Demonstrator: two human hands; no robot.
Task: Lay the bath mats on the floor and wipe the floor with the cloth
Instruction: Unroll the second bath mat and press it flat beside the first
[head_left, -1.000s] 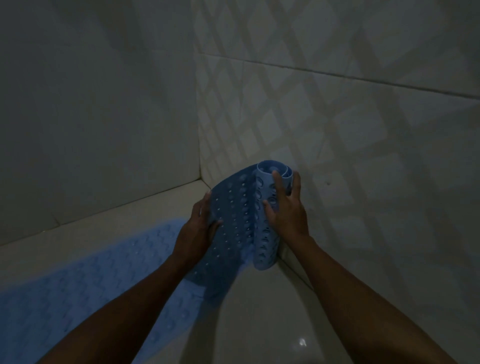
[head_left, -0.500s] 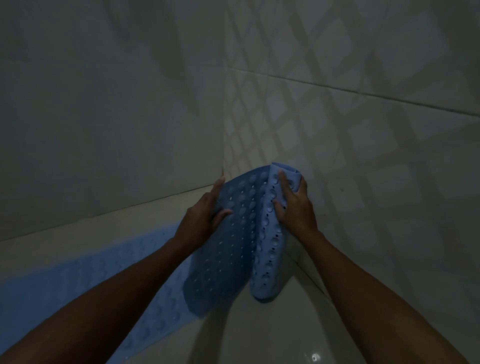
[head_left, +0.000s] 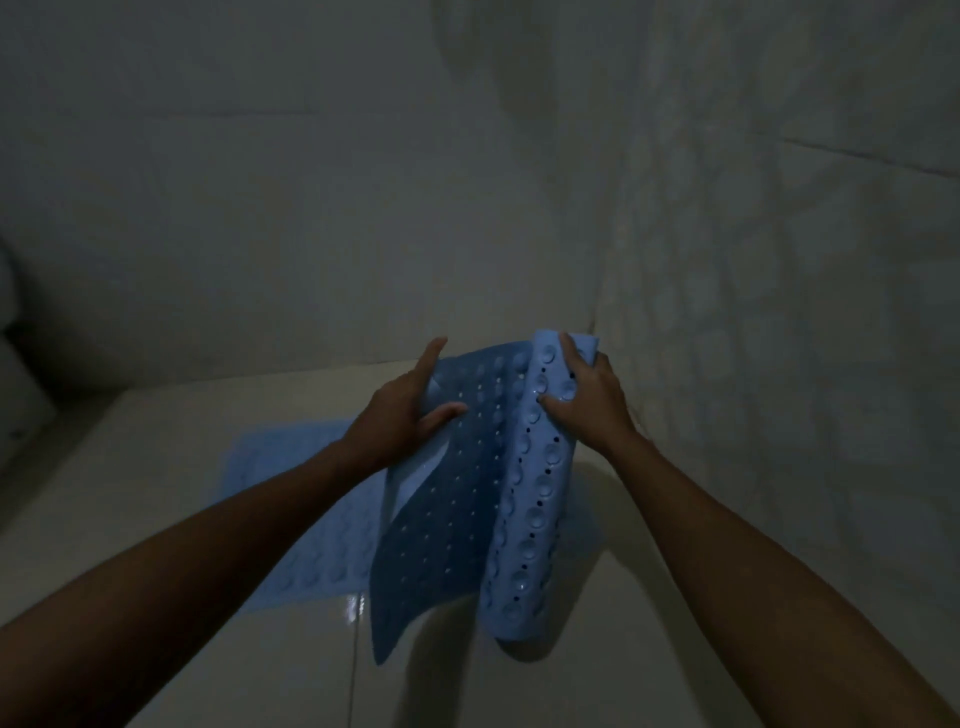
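Observation:
I hold a blue rubber bath mat (head_left: 457, 519) with holes and suction cups upright in front of me, partly unrolled. My left hand (head_left: 400, 415) grips its loose flat edge. My right hand (head_left: 584, 400) grips the part that is still rolled, on the right. The mat's lower end hangs just above the pale tiled floor (head_left: 260, 665). A second blue bath mat (head_left: 306, 519) lies flat on the floor behind and to the left, partly hidden by my left forearm. No cloth is in view.
Two tiled walls meet in a corner (head_left: 592, 322) right behind the held mat. A pale rounded fixture (head_left: 21, 374) stands at the far left edge. The room is dim.
Both hands have lifted the mat higher and pulled it further apart, so more of it hangs unrolled. The view has tilted back and now shows more floor and the flat mat's far end.

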